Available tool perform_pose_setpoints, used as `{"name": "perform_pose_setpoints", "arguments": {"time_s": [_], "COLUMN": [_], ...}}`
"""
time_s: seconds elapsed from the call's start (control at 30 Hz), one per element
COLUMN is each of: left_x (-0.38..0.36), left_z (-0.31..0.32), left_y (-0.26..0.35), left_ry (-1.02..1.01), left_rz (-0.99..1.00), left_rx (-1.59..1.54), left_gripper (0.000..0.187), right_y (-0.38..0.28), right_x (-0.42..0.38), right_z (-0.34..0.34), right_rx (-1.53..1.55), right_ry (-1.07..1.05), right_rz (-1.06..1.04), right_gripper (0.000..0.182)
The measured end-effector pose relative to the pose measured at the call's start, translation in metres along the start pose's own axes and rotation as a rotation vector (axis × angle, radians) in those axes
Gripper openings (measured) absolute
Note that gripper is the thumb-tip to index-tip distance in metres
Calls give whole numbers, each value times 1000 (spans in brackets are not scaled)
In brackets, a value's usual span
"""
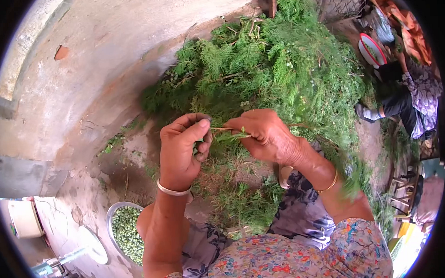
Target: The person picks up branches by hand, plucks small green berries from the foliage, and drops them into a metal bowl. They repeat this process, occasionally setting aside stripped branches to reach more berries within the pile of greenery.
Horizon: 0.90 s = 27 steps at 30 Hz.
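Note:
My left hand [181, 150] is closed, its thumb and forefinger pinching the thin stem of a green evergreen sprig [226, 136]. Something small and green shows inside its curled fingers, too hidden to name. The fingers of my right hand [266, 135] are wrapped round the same sprig, a short way to the right. Past the right wrist, leafy green twigs stick out, smeared by motion. Just beyond both hands lies a large heap of cut evergreen branches [249, 59], with small pale green berries among the leaves.
By my left elbow stands a metal basin [111, 222] full of small green berries. A standing fan [91, 246] is at the lower left. Loose sprigs [249, 204] lie between my knees. At right, another person [422, 100] sits near a red-rimmed bowl [364, 48]. A wall runs along the left.

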<state>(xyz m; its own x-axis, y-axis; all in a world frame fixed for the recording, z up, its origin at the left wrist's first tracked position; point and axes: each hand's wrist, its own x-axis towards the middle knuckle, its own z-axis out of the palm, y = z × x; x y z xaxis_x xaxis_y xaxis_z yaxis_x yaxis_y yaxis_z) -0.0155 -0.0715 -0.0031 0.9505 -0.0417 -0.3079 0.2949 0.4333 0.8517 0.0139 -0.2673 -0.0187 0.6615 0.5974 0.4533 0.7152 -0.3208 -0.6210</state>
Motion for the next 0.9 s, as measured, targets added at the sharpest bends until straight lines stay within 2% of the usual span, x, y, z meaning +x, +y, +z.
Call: {"name": "perform_pose_setpoints", "arguments": {"time_s": [0.13, 0.27, 0.33, 0.4, 0.43, 0.53, 0.57, 0.6, 0.63, 0.77, 0.83, 0.87, 0.9], "left_x": [4, 8, 12, 22, 21, 13, 9, 6, 6, 6, 0, -2, -4], "left_z": [-7, -15, -31, -74, -81, -78, -67, -56, -49, -25, -4, 4, 11], "left_y": [-5, -2, 9, 30, 36, 46, 42, 35, 26, -4, -5, -5, -5], "left_ry": [-87, -121, -216, -352, -355, -293, -234, -172, -248, -265, -155, -152, -128], "left_rz": [-28, -44, -37, 99, 100, 151, 107, 63, 56, -10, 243, 244, 287], "left_rx": [-263, -346, -643, -777, -782, -753, -681, -607, -559, -463, 38, 40, 183], "left_gripper": [12, 16, 24, 25, 25, 28, 28, 29, 27, 21, 14, 14, 12], "right_y": [-6, -9, -8, -6, -1, 12, 18, 24, 28, 25, 22, 20, 18], "right_x": [5, 8, 6, 6, 6, 16, 18, 20, 20, 25, 24, 24, 24], "right_z": [-1, -4, -7, -16, -18, -33, -37, -39, -39, -35, -32, -30, -26], "right_rx": [55, 117, 97, 245, 388, 874, 872, 1040, 1209, 1329, 1337, 1342, 1324], "right_ry": [29, 48, 58, 252, 384, 630, 632, 706, 780, 810, 724, 640, 620], "right_rz": [75, 186, 227, 441, 500, 705, 707, 697, 683, 764, 752, 742, 742], "right_gripper": [34, 26, 24, 16, 14, 16, 16, 15, 14, 13, 13, 13, 16]}}
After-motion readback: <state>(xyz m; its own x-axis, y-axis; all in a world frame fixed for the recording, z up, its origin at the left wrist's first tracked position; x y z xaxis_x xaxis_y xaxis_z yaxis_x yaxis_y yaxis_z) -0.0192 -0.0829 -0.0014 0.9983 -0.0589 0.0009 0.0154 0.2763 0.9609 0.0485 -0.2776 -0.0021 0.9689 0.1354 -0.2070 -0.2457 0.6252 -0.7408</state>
